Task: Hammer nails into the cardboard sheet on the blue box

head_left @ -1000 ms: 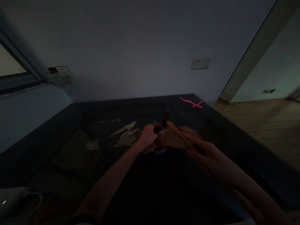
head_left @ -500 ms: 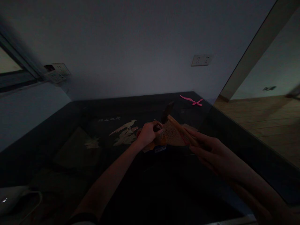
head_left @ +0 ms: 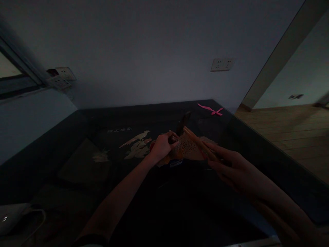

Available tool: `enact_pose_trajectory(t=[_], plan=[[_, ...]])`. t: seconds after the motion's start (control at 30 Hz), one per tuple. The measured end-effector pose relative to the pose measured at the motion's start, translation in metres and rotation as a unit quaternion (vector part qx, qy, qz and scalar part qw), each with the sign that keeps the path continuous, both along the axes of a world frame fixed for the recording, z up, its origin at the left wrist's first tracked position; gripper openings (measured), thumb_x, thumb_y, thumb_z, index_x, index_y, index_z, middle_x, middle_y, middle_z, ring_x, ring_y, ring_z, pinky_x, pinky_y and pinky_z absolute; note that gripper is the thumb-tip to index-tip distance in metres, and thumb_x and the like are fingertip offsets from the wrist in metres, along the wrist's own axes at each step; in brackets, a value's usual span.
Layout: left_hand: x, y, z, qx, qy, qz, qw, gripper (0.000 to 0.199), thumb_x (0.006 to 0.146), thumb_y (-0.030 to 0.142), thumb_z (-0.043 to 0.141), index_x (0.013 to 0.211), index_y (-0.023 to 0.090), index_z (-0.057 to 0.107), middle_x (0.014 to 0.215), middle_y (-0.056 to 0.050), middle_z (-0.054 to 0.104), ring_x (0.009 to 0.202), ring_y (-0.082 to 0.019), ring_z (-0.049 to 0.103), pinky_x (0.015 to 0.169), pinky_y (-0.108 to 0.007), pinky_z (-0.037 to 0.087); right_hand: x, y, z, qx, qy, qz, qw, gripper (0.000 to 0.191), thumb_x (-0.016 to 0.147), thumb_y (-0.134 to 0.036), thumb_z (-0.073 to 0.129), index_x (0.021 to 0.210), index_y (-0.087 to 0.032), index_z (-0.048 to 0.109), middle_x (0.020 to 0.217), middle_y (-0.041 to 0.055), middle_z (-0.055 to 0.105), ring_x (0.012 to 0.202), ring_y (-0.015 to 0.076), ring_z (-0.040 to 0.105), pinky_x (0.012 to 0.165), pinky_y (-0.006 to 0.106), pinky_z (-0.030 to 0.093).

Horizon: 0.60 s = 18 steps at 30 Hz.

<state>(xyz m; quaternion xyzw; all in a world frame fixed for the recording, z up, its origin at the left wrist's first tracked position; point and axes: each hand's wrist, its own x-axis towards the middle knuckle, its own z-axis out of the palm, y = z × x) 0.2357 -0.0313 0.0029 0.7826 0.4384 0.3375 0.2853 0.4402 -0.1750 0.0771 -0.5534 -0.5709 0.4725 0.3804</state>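
Observation:
My right hand [head_left: 228, 159] is closed around the wooden handle of a hammer [head_left: 196, 139], whose dark head reaches up and away from the handle's far end. The head's lower end lies close beside the fingers of my left hand [head_left: 163, 145]. Those fingers are closed in a pinch; a small dark, shiny thing shows between them, too dim to name. Under and beside both hands lies a tan, dark-speckled piece [head_left: 189, 146] with orange and red parts. A small blue-and-white patch [head_left: 176, 163] shows at its near edge.
The dark tabletop [head_left: 164, 199] carries a pale bird picture and lettering. A pink ribbon [head_left: 213, 111] lies at the back right. At the lower left sits a white device [head_left: 12, 218] with a cable. A wall with sockets [head_left: 222, 64] rises behind, and wooden floor is to the right.
Almost nothing differs. Both hands keep their places and grips, and the view has shifted very slightly. The hammer's head looks much the same, beside my left fingers.

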Motion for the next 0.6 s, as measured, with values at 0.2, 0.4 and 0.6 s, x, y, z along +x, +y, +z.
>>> enact_pose_trajectory(t=[0.2, 0.4, 0.6], plan=[[-0.001, -0.002, 0.002, -0.005, 0.010, 0.013, 1.000, 0.024, 0.073, 0.017, 0.068, 0.097, 0.020, 0.063, 0.081, 0.001, 0.069, 0.072, -0.015, 0.064, 0.067, -0.025, 0.049, 0.000, 0.004, -0.009, -0.024, -0.020, 0.027, 0.999, 0.061, 0.077, -0.029, 0.066, 0.137, -0.023, 0.053, 0.044, -0.0080, 0.046, 0.032, 0.0085, 0.039, 0.027, 0.016, 0.029], [0.000, -0.002, 0.004, 0.001, 0.012, 0.016, 1.000, 0.023, 0.072, 0.016, 0.069, 0.094, 0.020, 0.062, 0.076, 0.002, 0.068, 0.068, -0.014, 0.063, 0.069, -0.025, 0.049, 0.000, 0.003, -0.007, -0.040, -0.025, 0.016, 0.999, 0.067, 0.079, -0.034, 0.064, 0.143, -0.023, 0.045, 0.045, -0.0093, 0.044, 0.031, 0.0066, 0.036, 0.028, 0.015, 0.027], [-0.001, -0.002, 0.002, 0.011, 0.009, 0.003, 1.000, 0.026, 0.074, 0.018, 0.068, 0.099, 0.020, 0.063, 0.079, 0.000, 0.069, 0.070, -0.016, 0.064, 0.068, -0.026, 0.048, 0.001, 0.005, -0.010, -0.046, -0.038, 0.034, 0.998, 0.066, 0.083, -0.033, 0.060, 0.145, -0.022, 0.041, 0.044, -0.0103, 0.041, 0.031, 0.0058, 0.035, 0.029, 0.014, 0.026]])
